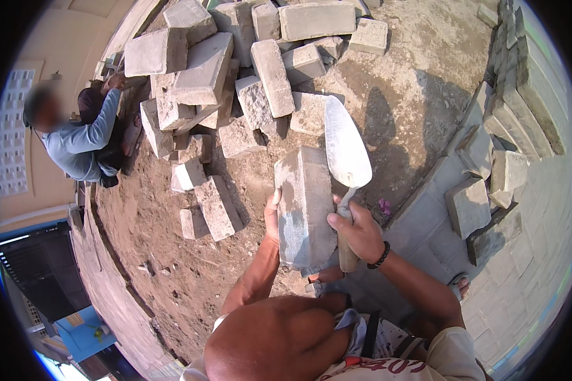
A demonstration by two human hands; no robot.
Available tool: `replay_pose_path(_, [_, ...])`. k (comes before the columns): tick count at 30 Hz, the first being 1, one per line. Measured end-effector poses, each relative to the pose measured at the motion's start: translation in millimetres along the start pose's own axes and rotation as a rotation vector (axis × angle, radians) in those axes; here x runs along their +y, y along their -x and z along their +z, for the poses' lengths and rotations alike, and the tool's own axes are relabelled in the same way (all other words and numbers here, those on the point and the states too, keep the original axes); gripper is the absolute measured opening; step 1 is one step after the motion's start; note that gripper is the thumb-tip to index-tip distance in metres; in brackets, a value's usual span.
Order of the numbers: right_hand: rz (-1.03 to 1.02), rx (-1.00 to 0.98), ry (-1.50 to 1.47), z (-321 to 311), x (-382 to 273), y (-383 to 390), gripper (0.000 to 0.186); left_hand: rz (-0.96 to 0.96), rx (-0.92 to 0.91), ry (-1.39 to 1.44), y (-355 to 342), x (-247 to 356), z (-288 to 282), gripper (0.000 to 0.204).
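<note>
My left hand (271,217) grips the left side of a grey concrete block (305,206), held up in front of me with its long side pointing away. Damp-looking dark patches mark its left face. In my right hand (361,232) is a masonry trowel (348,143), the fingers closed round its handle. Its pale, leaf-shaped blade points away, just right of the block's far end. The right fingertips lie close against the block's right side; whether they press on it I cannot tell. Most of the left fingers are hidden behind the block.
A jumbled pile of concrete blocks (203,66) covers the far left and middle ground. A person in a light blue sleeve (97,134) crouches at the left. Stacked kerb-like slabs (521,98) and loose blocks (469,206) line the right, beside grey paving (521,279). Bare soil (165,254) lies left.
</note>
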State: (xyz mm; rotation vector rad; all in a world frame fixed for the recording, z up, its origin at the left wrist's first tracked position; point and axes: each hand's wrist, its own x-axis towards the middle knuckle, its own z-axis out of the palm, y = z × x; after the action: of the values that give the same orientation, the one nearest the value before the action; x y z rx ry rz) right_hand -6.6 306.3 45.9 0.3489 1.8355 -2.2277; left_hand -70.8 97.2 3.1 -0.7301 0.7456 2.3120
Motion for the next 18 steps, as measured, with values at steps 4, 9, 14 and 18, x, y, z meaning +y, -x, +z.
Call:
replay_pose_path(4, [0.031, 0.011, -0.037, -9.6, 2.3, 1.9, 0.057, -0.042, 0.013, -0.204, 0.2, 4.4, 15.7, 0.071])
replay_pose_path(9, [0.015, 0.068, 0.115, 0.3, -28.1, 4.7, 0.059, 0.242, 0.029, -0.839, -1.6, 2.4, 28.3, 0.075])
replay_pose_path(14, [-0.132, 0.043, 0.512, 13.6, -33.9, 0.8, 0.050, -0.088, -0.136, -0.389, -6.3, 5.2, 22.0, 0.068])
replay_pose_path(18, [-0.270, 0.014, 0.423, -19.1, -26.2, -3.2, 0.038, -0.062, -0.058, -0.142, -2.1, -4.1, 29.7, 0.062])
